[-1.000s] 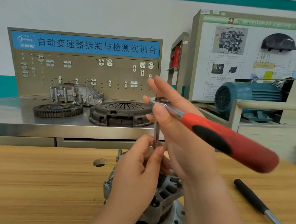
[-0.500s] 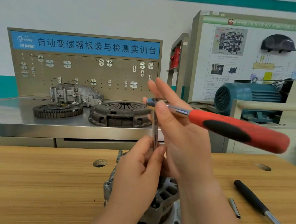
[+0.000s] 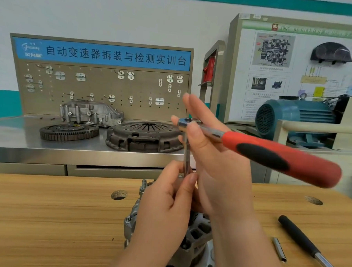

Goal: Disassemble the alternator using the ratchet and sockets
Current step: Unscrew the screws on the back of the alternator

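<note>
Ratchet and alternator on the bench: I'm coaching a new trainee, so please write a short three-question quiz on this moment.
1. True or false: the ratchet has its red handle pointing to the person's right.
2. The left hand pinches: A) the extension bar B) a flywheel C) a screwdriver.
3. Fill in: the alternator stands on a ___ bench.
Key: 1 true; 2 A; 3 wooden.

Just one wide-angle head cam, close over the alternator [image 3: 196, 234] at 6 o'clock, facing the pegboard [image 3: 87, 88] at 11 o'clock.
</note>
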A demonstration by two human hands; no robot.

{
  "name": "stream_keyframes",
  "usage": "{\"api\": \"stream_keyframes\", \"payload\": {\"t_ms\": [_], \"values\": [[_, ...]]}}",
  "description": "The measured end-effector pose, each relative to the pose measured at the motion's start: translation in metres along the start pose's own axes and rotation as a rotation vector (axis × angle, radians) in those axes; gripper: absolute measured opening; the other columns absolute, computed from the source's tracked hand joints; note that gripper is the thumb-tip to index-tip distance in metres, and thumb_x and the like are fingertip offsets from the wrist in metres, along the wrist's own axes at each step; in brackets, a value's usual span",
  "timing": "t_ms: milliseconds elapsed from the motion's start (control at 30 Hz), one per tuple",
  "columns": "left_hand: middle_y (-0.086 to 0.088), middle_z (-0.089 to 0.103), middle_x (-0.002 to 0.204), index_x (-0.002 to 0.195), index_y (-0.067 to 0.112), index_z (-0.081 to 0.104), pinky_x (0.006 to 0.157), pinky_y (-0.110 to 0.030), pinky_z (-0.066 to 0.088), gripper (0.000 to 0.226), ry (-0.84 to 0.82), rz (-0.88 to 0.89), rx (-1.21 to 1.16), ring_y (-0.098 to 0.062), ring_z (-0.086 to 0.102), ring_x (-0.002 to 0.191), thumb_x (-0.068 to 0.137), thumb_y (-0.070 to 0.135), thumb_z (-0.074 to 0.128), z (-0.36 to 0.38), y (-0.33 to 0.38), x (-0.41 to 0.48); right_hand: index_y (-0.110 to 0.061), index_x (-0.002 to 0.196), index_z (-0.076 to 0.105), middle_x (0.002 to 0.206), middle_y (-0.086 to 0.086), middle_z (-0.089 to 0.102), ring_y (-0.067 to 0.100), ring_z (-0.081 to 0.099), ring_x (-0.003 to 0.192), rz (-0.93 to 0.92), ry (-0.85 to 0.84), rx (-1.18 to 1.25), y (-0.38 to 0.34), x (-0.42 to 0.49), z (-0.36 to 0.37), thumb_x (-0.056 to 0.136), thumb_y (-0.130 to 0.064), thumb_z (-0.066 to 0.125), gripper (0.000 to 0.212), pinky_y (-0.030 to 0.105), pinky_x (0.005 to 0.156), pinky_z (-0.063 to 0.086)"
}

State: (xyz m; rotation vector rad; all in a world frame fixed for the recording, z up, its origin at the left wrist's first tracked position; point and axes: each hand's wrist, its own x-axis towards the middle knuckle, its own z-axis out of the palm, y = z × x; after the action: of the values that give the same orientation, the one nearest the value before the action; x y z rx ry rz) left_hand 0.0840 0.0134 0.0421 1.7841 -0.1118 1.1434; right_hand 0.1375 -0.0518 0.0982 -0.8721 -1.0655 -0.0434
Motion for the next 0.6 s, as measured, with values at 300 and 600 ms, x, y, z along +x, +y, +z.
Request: {"api": "stream_keyframes", "payload": {"t_ms": [300,600], "values": [[0.003,0.072,0.075,0.102,0.044,0.056,0.066,-0.031,0.056,0.015,-0.117,0.032,0.052,-0.011,0.068,0.068,0.096,0.04,0.042,-0.0036,0.0009,-0.0021,-0.015,0.11,0.066,0.096,0.005,0.077,0.019,0.074,0.091,0.282,0.002,0.162,-0.0068,0.0026,-0.0056,0.079,-0.055,0.043,0.055,0.026,0.065,0.056],[0.003,0.068,0.059,0.089,0.041,0.058,0.056,-0.015,0.043,0.013,-0.044,-0.043,-0.028,-0.003,0.061,0.053,0.086,0.03,0.051,0.0006,0.0013,-0.0002,-0.05,0.109,0.066,0.123,-0.02,0.066,0.002,0.058,0.121,-0.092,-0.014,-0.142,-0.0028,0.0023,-0.0053,0.087,-0.039,0.062,0.025,0.03,0.105,0.044]]}}
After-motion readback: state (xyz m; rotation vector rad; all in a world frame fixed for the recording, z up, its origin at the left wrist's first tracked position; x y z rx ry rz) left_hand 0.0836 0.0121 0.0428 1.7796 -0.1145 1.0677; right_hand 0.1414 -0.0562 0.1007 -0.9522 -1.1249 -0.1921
